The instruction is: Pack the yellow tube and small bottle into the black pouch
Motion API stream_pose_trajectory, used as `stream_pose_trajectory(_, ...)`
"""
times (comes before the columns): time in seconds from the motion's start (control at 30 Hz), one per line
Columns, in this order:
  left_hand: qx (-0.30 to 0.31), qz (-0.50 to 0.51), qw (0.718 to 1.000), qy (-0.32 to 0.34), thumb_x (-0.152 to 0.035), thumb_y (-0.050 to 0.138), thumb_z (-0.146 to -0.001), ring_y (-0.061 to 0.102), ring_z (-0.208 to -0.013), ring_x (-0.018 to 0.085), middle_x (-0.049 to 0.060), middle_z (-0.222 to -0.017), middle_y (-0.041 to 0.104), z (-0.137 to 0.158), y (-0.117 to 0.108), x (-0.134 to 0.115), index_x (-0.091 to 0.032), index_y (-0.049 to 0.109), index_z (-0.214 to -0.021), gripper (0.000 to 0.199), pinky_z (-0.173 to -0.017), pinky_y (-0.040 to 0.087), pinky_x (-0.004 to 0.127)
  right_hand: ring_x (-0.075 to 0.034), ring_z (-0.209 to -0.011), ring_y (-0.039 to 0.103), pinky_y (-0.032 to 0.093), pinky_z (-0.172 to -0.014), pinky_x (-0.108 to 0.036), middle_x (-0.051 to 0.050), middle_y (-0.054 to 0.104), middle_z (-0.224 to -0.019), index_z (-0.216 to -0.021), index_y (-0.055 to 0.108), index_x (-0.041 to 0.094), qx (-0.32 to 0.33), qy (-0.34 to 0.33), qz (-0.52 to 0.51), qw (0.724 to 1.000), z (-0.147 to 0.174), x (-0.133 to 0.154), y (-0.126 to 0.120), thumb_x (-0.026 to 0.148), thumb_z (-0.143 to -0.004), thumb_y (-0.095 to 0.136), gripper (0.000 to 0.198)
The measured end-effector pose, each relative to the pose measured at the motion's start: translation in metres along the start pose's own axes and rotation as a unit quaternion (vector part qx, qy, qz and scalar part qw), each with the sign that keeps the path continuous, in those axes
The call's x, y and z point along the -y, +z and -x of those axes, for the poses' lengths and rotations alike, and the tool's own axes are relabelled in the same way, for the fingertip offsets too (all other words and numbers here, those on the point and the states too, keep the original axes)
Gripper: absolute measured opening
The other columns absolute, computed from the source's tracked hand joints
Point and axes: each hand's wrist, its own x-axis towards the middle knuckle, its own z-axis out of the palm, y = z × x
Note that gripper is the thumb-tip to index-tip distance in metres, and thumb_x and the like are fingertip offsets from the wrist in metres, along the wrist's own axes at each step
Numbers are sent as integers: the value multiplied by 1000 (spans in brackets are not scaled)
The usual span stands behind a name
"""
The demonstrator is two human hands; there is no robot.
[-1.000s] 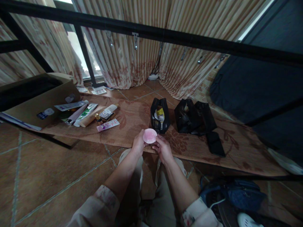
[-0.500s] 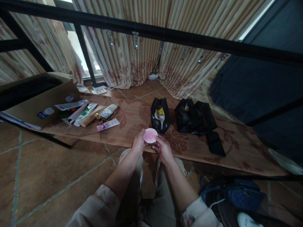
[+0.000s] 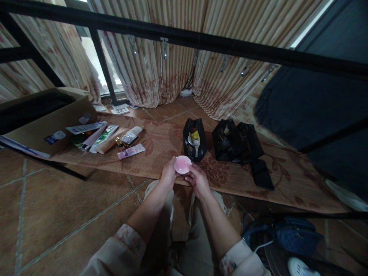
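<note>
Between my two hands is a small, round, shallow pink dish-like thing (image 3: 183, 164) with a pale rim; its exact kind I cannot make out. My left hand (image 3: 169, 172) grips its left side, and my right hand (image 3: 197, 179) pinches its right edge, fingers curled beneath. It is held over the front edge of a bench with a brown patterned cover (image 3: 163, 145). Just beyond it stands an open black pouch (image 3: 195, 149) with a yellow packet (image 3: 194, 138) inside. To the left lies a pink and white tube (image 3: 131, 151).
More tubes (image 3: 105, 136) and small bottles lie beside a cardboard box (image 3: 69, 119) at left. Black bags (image 3: 228, 143) and a dark flat case (image 3: 262, 174) are at right. A black metal bar (image 3: 184, 36) crosses above. A blue bag (image 3: 297, 235) is on the floor.
</note>
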Motion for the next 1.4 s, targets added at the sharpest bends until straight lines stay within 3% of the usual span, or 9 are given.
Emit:
stream_pose_trajectory(0.3, 8, -8, 1000, 4, -45, 62, -83, 67, -71, 17, 10, -88, 72, 0, 1, 0, -12, 70, -95, 36, -60, 55, 27, -9, -62, 59, 45, -47, -16, 1, 69, -80, -94, 70, 19, 7, 3, 11, 1000, -1, -1, -2, 34, -62, 80, 37)
stream_pose_trajectory(0.6, 19, -15, 1000, 15, -46, 68, -75, 64, -71, 16, 8, -85, 71, 3, 0, -1, -12, 70, -92, 38, -59, 51, 24, -10, -63, 61, 46, -49, -16, 1, 71, -79, -95, 69, 19, 2, -2, 33, 999, -1, -2, -2, 30, -58, 82, 41)
stream_pose_trajectory(0.9, 78, -23, 996, 23, -20, 72, -58, 61, -67, 15, 5, -76, 69, 11, 1, -5, -12, 71, -84, 27, -62, 49, 24, -10, -62, 60, 44, -47, -17, 1, 69, -77, -90, 70, 18, 4, -22, 38, 999, -1, -3, -2, 29, -58, 82, 35)
stream_pose_trajectory(1.17, 117, -45, 991, 35, -9, 60, -49, 60, -71, 17, 3, -76, 69, 14, 3, -6, -15, 72, -87, 39, -62, 49, 25, -9, -59, 59, 45, -47, -17, 0, 69, -76, -86, 70, 17, -21, -15, 35, 999, -3, -4, -3, 39, -63, 81, 34)
stream_pose_trajectory(1.4, 115, -60, 991, 38, -6, 61, -45, 60, -77, 17, 2, -84, 68, 10, 1, -3, -17, 70, -96, 53, -65, 49, 25, -11, -57, 60, 46, -43, -18, -1, 69, -73, -82, 68, 17, -50, -20, 19, 998, -6, -5, -2, 48, -64, 78, 37)
